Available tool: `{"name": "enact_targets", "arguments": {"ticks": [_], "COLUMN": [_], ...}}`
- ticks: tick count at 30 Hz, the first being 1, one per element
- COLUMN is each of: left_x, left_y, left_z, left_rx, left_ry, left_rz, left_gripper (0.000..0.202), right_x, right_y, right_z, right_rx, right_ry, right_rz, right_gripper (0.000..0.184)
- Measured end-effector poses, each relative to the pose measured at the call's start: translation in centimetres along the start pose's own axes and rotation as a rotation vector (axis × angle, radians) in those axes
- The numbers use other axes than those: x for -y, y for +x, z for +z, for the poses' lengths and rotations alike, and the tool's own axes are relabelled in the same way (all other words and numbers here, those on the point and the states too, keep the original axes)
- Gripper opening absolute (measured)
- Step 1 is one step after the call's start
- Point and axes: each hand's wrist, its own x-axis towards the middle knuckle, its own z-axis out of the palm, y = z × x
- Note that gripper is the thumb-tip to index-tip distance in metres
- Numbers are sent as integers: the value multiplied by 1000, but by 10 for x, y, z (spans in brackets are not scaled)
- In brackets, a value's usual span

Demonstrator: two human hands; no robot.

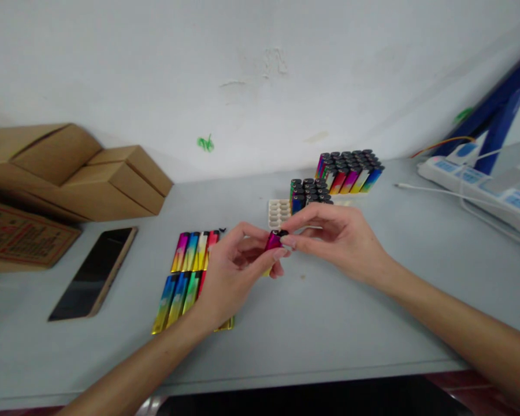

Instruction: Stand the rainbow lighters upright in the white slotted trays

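Observation:
My left hand (238, 268) is closed around a magenta lighter (273, 240), its top end pointing up and to the right. Thumb and forefinger of my right hand (335, 240) pinch at the lighter's black top. Two rows of shiny coloured lighters (181, 297) lie flat on the table at the left, partly hidden by my left hand and forearm. Just behind my right hand is a pale tray with honeycomb-like holes (278, 212). Upright lighters with black tops (308, 190) fill its right part.
A larger block of upright lighters (351, 173) stands by the wall. Brown cardboard boxes (112, 185) and a dark-screened phone (93, 274) are at the left. On the right lie a white power strip (481, 185) and cables, near a blue metal frame (500, 124). The table's front edge (312, 375) runs below my arms.

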Motion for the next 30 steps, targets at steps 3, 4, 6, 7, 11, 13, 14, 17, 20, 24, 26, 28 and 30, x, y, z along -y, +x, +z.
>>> {"name": "enact_targets", "arguments": {"ticks": [3, 4, 6, 7, 11, 13, 14, 17, 20, 24, 26, 28, 30], "left_x": [1, 2, 2, 2, 2, 2, 2, 3, 3, 4, 4, 4, 3], "left_y": [0, 0, -1, -2, -3, -2, -2, 0, 0, -2, -2, -3, -3], "left_z": [0, 0, 0, 0, -1, -2, -2, -3, -4, -4, -4, -4, -4], "left_rx": [6, 9, 15, 17, 25, 39, 46, 58, 57, 20, -2, -20, -21], "left_ry": [16, 21, 37, 45, 38, 11, 1, -13, -12, 30, 67, 96, 98], "left_rz": [5, 8, 13, 14, 18, 26, 31, 36, 26, 27, 38, 43, 44], "left_gripper": [23, 23, 21, 21, 20, 20, 19, 18, 19, 19, 18, 18, 17], "right_x": [2, 2, 3, 3, 3, 4, 5, 8, 10, 13, 13, 12, 11], "right_y": [1, 1, 2, 1, 0, -1, -1, -2, -1, -1, -1, -2, -3], "right_z": [-3, -5, -6, -7, -7, -7, -7, -7, -7, -6, -6, -6, -5], "right_rx": [18, 27, 47, 54, 58, 69, 75, 79, 77, 63, 59, 53, 47], "right_ry": [-53, -69, -93, -105, -175, -239, -275, -366, -426, -482, -472, -431, -376], "right_rz": [-5, -10, -31, -44, -141, -230, -278, -391, -443, -450, -419, -373, -328], "right_gripper": [25, 26, 27, 26, 21, 16, 15, 15, 15, 12, 11, 11, 12]}}
